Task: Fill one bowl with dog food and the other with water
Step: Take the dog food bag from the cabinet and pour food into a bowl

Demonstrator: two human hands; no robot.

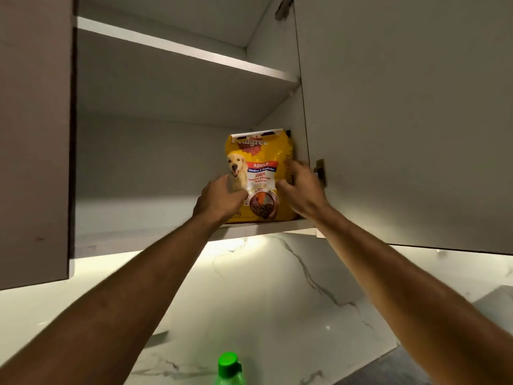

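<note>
**Both hands up on the dog food bag**

Reaching high into the open wall cabinet (pixel 166 151), arms at full stretch. Left hand (pixel 222 197) pressed to the near-left face of the yellow dog food bag (pixel 262 173), right hand (pixel 301 187) wrapped round its right edge, fingers (pixel 291 165) curled onto the crinkled side. Fingers of both hands spread fairly wide and touching the bag from opposite sides, clamping rather than pinching: probably the sensible hold for a tall, floppy sack standing upright on the lower shelf (pixel 138 234), tucked close to the cabinet's right wall. Whether lifted clear or only gripped, cannot tell.

Bag top folded over flat, seemingly sealed or rolled down; contents out of sight, only printed kibble showing on the front. Upper shelf (pixel 180 51) showing nothing from this angle. Down below, green-capped bottle (pixel 229 368) poking in at the bottom edge above the marble counter (pixel 277 343), contents not readable. No bowls in view, so nothing filled as far as can be judged; fetching stage, early on.
</note>
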